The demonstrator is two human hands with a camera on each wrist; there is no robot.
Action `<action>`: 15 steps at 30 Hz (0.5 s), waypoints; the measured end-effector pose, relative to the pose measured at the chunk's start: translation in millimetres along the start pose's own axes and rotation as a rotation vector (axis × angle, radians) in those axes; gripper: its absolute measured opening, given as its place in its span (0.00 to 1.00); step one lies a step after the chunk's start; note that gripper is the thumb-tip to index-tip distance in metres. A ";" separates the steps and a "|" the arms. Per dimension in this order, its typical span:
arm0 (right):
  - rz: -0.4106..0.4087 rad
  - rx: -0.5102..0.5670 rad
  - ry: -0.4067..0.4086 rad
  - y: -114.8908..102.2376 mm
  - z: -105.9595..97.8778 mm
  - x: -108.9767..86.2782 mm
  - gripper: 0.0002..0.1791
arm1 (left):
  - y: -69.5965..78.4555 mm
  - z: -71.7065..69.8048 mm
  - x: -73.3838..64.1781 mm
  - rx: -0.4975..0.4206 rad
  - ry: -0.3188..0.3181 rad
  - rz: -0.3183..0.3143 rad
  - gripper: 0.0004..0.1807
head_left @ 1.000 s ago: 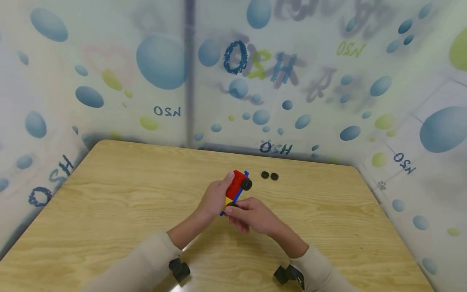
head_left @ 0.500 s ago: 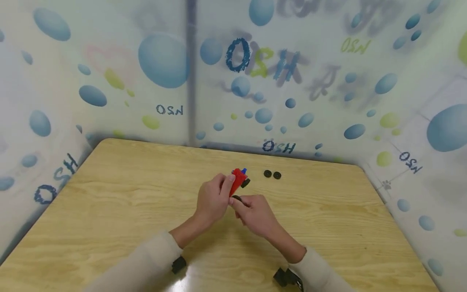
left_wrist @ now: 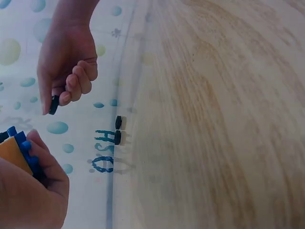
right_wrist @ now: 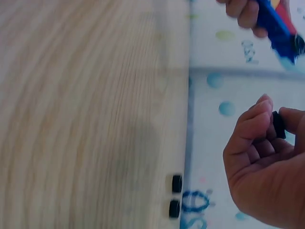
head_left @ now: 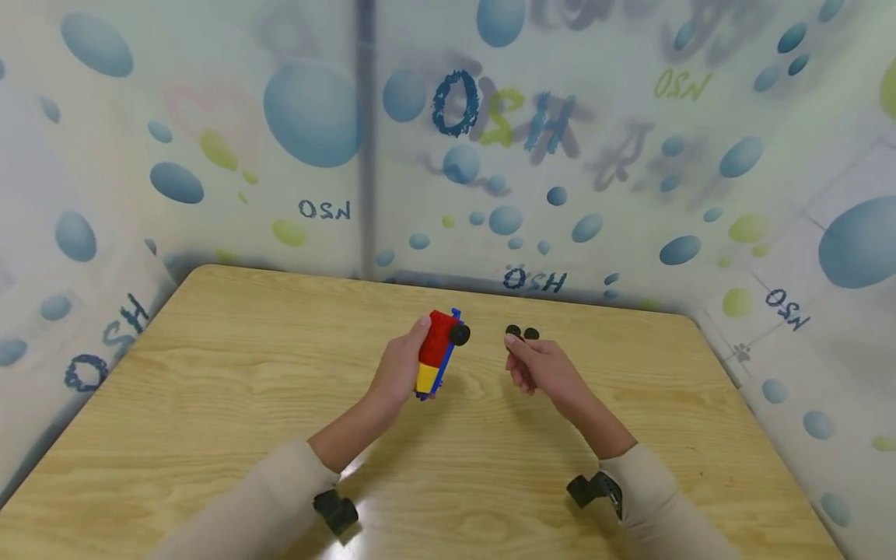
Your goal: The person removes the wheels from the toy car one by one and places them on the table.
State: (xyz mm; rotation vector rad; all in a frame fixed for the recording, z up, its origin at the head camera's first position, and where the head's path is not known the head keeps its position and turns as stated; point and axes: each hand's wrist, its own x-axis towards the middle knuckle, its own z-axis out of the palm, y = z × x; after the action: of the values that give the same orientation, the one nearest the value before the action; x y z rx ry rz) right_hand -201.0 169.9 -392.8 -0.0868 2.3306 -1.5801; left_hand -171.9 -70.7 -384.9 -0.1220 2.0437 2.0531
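Observation:
A red, yellow and blue toy car (head_left: 434, 340) is gripped by my left hand (head_left: 395, 369), held above the table with its blue underside to the right. One black wheel (head_left: 460, 334) sits at the red end; no wheel shows at the yellow end on this side. My right hand (head_left: 553, 373) is apart from the car, to its right, and pinches a loose black wheel (right_wrist: 279, 125) between thumb and fingers. That wheel (left_wrist: 54, 105) also shows in the left wrist view. In the head view the thumb mostly hides it. The car's far side is hidden.
Two more black wheels lie close together on the wooden table (head_left: 245, 389) beyond my right hand: one nearer (right_wrist: 177, 183) and one beside it (right_wrist: 174, 208). A patterned wall (head_left: 448, 194) stands behind the table's back edge. Both wrists wear black cameras.
The wheel at the car's yellow end has come off in my right hand, which has moved right, towards the two loose wheels. My left hand has turned the car and shifted slightly left.

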 end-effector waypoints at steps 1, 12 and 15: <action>0.012 0.004 0.007 3.4 -6.0 3.3 0.36 | -1.3 -0.2 -0.2 -0.003 -0.007 -0.009 0.39; 0.179 -0.005 0.040 31.1 -56.0 41.3 0.31 | -2.4 -2.1 -1.3 -0.028 -0.045 -0.029 0.39; 0.231 -0.004 0.034 41.2 -64.0 51.2 0.29 | -3.0 -3.5 -1.9 -0.022 -0.049 -0.032 0.39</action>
State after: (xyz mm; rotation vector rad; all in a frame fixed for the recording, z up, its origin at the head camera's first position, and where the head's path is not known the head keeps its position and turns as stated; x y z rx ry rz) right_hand -263.1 231.3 -420.9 0.2022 2.2750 -1.4733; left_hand -169.7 -74.4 -387.5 -0.1063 1.9779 2.0402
